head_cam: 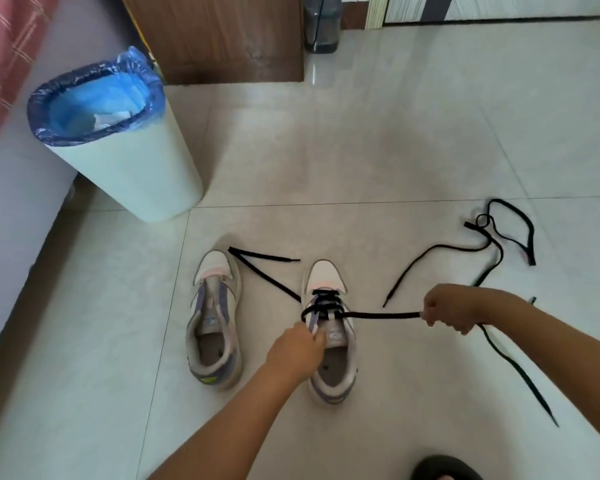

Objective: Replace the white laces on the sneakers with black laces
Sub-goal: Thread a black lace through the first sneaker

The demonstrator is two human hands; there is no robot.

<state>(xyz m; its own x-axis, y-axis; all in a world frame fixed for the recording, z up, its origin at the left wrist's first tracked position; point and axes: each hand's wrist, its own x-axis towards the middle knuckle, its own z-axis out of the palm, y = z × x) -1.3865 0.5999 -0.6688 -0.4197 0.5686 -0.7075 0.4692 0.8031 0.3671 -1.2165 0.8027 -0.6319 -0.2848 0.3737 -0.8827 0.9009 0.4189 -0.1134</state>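
Two white and purple sneakers stand side by side on the floor. The left sneaker (215, 323) has no lace. The right sneaker (329, 327) carries a black lace (381, 315) threaded through its lower eyelets. My right hand (454, 311) grips one end of that lace and holds it taut, out to the right. My left hand (298, 351) holds the right sneaker at its left eyelet edge by the tongue. The lace's other end lies on the floor between the shoes, reaching past the left sneaker's toe. A second black lace (495, 237) lies loose on the floor at right.
A white bin with a blue bag (118, 147) stands to the upper left. A wooden cabinet (222, 36) and a dark container (321, 26) are at the back. A wall runs along the left. A dark slipper (443, 469) shows at the bottom edge.
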